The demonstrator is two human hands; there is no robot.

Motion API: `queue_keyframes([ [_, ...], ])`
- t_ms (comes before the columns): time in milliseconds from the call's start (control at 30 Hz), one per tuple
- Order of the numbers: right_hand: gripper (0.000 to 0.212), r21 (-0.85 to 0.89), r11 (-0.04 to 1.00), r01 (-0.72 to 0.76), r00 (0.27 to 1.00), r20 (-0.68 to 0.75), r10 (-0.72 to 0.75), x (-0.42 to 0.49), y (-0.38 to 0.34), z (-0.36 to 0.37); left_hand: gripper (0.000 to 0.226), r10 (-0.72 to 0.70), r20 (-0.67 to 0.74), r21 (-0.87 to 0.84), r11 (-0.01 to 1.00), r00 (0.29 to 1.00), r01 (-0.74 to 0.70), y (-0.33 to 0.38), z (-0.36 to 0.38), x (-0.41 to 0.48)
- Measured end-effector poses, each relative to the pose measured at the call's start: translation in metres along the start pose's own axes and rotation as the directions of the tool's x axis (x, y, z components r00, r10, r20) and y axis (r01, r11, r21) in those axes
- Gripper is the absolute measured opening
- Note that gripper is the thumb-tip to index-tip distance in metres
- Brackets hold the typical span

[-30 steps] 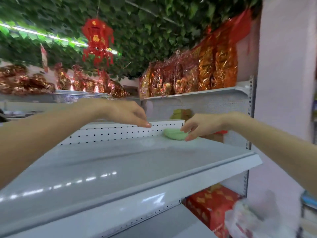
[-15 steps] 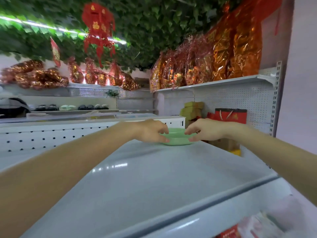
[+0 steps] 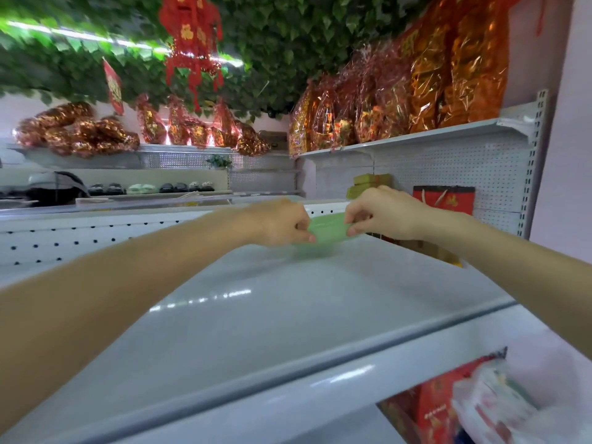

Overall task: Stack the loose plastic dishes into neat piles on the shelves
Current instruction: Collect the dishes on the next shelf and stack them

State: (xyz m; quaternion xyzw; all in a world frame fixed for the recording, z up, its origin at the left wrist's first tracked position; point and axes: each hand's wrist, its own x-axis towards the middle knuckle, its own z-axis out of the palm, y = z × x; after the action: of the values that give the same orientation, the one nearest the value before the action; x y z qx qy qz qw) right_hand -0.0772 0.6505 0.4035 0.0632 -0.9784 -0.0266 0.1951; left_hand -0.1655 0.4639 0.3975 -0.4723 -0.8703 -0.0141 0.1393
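Note:
A pale green plastic dish (image 3: pixel 327 226) is at the far end of the grey metal shelf (image 3: pixel 256 315), lifted and tilted a little above the surface. My left hand (image 3: pixel 282 223) pinches its left rim. My right hand (image 3: pixel 384 213) pinches its right rim, fingers curled over the edge. Both arms reach forward across the shelf. Whether one dish or a small pile is between my hands is too blurred to tell.
A white pegboard back panel (image 3: pixel 96 241) runs along the shelf's left. A red gift bag (image 3: pixel 443 198) and yellow-green boxes (image 3: pixel 368 184) stand behind the dish. Foil-wrapped packs (image 3: pixel 400 100) fill the upper shelf. Red boxes (image 3: pixel 442 411) and a plastic bag (image 3: pixel 499 408) sit lower right.
Both hands have closed on the green dish's rims and raised it slightly off the shelf. The view has shifted closer and higher.

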Motion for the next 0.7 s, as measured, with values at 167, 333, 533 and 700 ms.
queue_keyframes([
  [167,0.003,0.096,0.99,0.099,0.985,-0.149,-0.085,-0.006,-0.061,-0.047,0.042,-0.004,-0.123,-0.012,1.0,0.992,0.003,-0.02,-0.062,-0.058],
  [333,0.002,0.126,0.974,0.186,0.959,-0.238,-0.153,0.003,-0.15,-0.087,0.039,-0.089,-0.219,-0.033,0.996,0.972,0.083,-0.048,-0.126,-0.152],
  [533,0.011,0.172,0.936,0.306,0.922,-0.299,-0.246,0.014,-0.282,-0.092,0.031,-0.201,-0.214,-0.104,0.978,0.956,0.182,-0.109,-0.158,-0.275],
  [700,0.008,0.267,0.882,0.389,0.899,-0.318,-0.3,0.019,-0.381,-0.082,0.027,-0.245,-0.238,-0.172,0.963,0.94,0.208,-0.162,-0.164,-0.375],
])
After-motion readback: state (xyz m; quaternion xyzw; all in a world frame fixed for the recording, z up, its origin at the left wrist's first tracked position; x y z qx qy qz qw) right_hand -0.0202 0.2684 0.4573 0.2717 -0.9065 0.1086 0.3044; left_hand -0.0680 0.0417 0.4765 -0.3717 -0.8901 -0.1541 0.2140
